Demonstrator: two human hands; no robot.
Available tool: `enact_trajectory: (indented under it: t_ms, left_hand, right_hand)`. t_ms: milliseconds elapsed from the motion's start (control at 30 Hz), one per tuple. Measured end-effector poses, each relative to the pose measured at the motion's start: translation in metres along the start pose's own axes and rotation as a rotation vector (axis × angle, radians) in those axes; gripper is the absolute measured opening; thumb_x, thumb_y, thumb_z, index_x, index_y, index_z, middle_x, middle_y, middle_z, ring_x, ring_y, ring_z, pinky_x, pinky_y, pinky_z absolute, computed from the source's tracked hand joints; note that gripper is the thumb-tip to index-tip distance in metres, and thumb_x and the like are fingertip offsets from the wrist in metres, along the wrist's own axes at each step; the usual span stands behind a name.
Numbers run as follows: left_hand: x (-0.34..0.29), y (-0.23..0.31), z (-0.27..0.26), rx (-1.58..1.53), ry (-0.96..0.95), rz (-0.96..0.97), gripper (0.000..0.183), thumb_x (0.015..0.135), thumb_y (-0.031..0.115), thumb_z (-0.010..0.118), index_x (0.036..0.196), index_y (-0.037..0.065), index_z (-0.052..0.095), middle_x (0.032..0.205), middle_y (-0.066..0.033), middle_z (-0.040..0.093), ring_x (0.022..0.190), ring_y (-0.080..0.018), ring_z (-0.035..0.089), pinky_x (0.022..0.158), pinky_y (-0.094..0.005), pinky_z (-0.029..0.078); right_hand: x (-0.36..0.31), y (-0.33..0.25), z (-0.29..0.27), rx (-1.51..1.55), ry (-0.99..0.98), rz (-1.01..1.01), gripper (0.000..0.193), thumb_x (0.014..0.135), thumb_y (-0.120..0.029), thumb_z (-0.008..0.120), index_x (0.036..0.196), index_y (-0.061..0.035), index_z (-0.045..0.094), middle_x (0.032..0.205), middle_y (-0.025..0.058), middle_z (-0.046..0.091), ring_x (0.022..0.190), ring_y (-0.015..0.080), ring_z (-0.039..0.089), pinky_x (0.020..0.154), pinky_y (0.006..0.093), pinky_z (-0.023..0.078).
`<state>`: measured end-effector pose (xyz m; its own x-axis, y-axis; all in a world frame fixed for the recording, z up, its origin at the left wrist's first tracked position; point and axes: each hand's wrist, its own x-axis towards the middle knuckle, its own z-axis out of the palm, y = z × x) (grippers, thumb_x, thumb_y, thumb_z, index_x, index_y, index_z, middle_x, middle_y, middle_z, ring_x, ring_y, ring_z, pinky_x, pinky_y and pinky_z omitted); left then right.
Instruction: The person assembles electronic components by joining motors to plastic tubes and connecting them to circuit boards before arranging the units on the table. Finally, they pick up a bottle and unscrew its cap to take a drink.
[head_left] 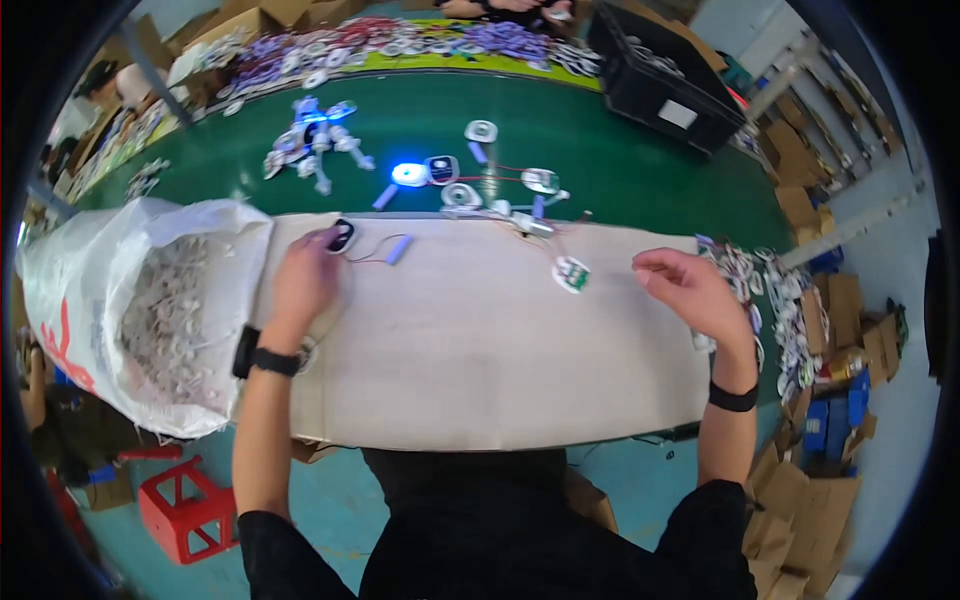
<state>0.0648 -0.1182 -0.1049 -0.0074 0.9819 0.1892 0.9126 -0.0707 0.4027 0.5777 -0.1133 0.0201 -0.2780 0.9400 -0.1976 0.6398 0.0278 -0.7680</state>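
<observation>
Red plastic stool (190, 515) on the teal floor (640, 490), lower L. Black crate (640, 105) w/ white label (678, 113) on its side, far R end of green table (560, 115). Cardboard boxes (822, 510) pile up along R edge — blue boxes (828, 428) among 'em — nr pale wall (915, 275). Metal post (152, 70) upper L; co-worker's hand (515, 4) at top, partly cut off.

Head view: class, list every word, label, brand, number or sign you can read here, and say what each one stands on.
No text reads clearly, so there is nothing to quote.
White sack: large red marks, creased and blurred; not legible.
Black crate: white label; any print is too small to read.
Blue box: small pale patch; too small to read.
</observation>
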Motion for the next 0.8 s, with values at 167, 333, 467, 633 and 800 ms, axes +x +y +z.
enact_trajectory:
  t_ms: [167,333,467,633,800]
  left_hand:
    - [-0.001,-0.027,0.01,0.015,0.188,0.175,0.041,0.093,0.02,0.067,0.128,0.001,0.066,0.129,-0.0223,0.065,0.116,-0.0422,0.061,0.1,-0.0459,0.05]
    - [0.022,0.011,0.008,0.041,0.039,-0.03,0.045,0.092,0.026,0.07,0.13,0.003,0.066,0.133,-0.0251,0.062,0.116,-0.0413,0.061,0.101,-0.0453,0.048]
    - [0.01,0.013,0.007,0.046,0.135,-0.007,0.042,0.09,0.021,0.071,0.128,0.002,0.067,0.123,-0.0235,0.066,0.109,-0.0388,0.064,0.098,-0.0442,0.05]
    - [-0.026,-0.026,-0.023,0.061,-0.035,-0.143,0.043,0.089,0.02,0.072,0.127,0.001,0.067,0.127,-0.0227,0.064,0.116,-0.0378,0.061,0.102,-0.0425,0.048]
    - [-0.01,0.012,-0.011,0.163,0.229,0.076,0.041,0.088,0.02,0.074,0.124,0.002,0.068,0.13,-0.0232,0.064,0.122,-0.0394,0.059,0.107,-0.0467,0.045]
  right_hand:
    - [-0.048,0.048,-0.017,-0.201,0.301,0.082,0.026,0.096,-0.019,0.069,0.115,-0.0003,0.07,0.092,0.0037,0.072,0.083,0.0105,0.065,0.076,0.0269,0.053]
    - [-0.087,0.124,-0.063,-0.427,0.654,0.223,0.029,0.095,-0.017,0.069,0.117,-0.0003,0.07,0.1,0.0143,0.074,0.084,0.0193,0.072,0.077,0.0317,0.056]
    - [-0.103,0.124,-0.037,-0.448,0.527,0.112,0.027,0.088,-0.009,0.072,0.115,-0.002,0.069,0.101,0.0132,0.072,0.081,0.0264,0.07,0.074,0.036,0.057]
    - [-0.078,0.089,0.011,-1.125,0.647,0.054,0.032,0.082,-0.017,0.075,0.112,-0.0087,0.07,0.104,0.0106,0.068,0.102,0.0328,0.061,0.085,0.0485,0.047]
    - [-0.073,0.133,-0.02,-1.144,0.632,0.251,0.03,0.084,-0.021,0.073,0.109,-0.0059,0.067,0.1,0.0163,0.068,0.096,0.0363,0.065,0.084,0.0494,0.05]
